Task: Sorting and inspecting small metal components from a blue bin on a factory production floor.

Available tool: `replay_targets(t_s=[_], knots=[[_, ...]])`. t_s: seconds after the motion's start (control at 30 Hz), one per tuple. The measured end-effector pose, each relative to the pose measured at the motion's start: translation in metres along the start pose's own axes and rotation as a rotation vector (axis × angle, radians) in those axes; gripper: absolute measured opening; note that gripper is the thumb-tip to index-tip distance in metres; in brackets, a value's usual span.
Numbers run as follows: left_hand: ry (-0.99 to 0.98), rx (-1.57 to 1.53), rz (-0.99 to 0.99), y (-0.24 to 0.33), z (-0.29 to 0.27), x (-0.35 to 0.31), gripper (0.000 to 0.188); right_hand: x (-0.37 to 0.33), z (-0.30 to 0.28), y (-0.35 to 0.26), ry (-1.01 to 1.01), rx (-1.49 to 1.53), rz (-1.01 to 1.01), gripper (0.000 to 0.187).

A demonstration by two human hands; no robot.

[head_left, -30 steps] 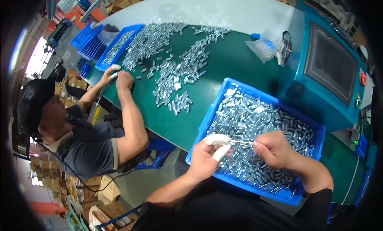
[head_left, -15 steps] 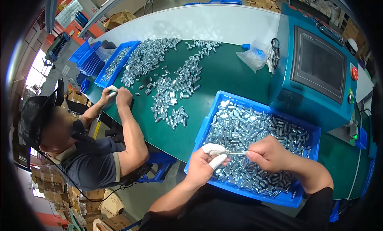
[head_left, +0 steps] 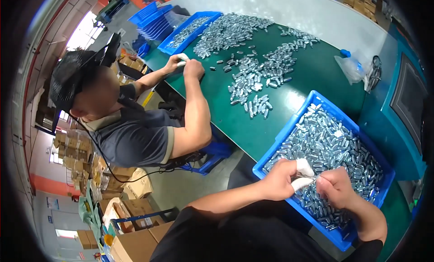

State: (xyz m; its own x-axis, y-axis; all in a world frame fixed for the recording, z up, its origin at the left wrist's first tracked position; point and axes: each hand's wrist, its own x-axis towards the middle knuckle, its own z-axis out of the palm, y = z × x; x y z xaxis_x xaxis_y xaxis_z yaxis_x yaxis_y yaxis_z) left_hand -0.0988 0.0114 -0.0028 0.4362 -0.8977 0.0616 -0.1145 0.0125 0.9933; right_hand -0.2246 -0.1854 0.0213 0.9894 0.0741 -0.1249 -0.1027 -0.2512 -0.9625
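Observation:
My left hand (head_left: 284, 179), with white covers on its thumb and forefinger, pinches one end of a small, thin, shiny metal piece (head_left: 307, 176). Close against it, my bare right hand (head_left: 337, 186) is closed with thumb and forefinger on the other end. Both hands are over a blue bin (head_left: 272, 150) heaped with small silvery metal cylinders (head_left: 323, 140). The fingers hide most of the held piece, so its exact kind cannot be made out.
A co-worker (head_left: 131, 131) sits at my left, hands together by the green table (head_left: 312, 88). Loose metal cylinders (head_left: 235, 33) lie heaped there, beside a blue tray (head_left: 184, 44) and stacked blue bins (head_left: 156, 29). A teal machine (head_left: 400, 112) and a plastic bag (head_left: 352, 69) are at right.
The view has swung left, so bin, table and co-worker sit further right in it. My hands keep their pinch on the thin piece and are closer together.

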Motion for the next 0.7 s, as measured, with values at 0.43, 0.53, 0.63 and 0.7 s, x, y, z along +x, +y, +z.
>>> replay_targets(t_s=[0.43, 0.53, 0.63, 0.7], knots=[[0.183, 0.221, 0.149, 0.005, 0.004, -0.002, 0.021, 0.010, -0.002, -0.004, -0.087, 0.292, 0.167, 0.036], [0.163, 0.243, 0.145, 0.009, 0.004, 0.003, 0.021, 0.008, -0.008, -0.001, 0.020, -0.231, -0.169, 0.030], [0.156, 0.233, 0.118, 0.015, 0.009, 0.007, 0.013, 0.003, -0.013, -0.003, 0.058, -0.321, -0.211, 0.029], [0.218, 0.160, 0.079, 0.009, 0.003, 0.006, 0.009, 0.001, -0.020, -0.006, 0.120, -0.310, -0.256, 0.031]])
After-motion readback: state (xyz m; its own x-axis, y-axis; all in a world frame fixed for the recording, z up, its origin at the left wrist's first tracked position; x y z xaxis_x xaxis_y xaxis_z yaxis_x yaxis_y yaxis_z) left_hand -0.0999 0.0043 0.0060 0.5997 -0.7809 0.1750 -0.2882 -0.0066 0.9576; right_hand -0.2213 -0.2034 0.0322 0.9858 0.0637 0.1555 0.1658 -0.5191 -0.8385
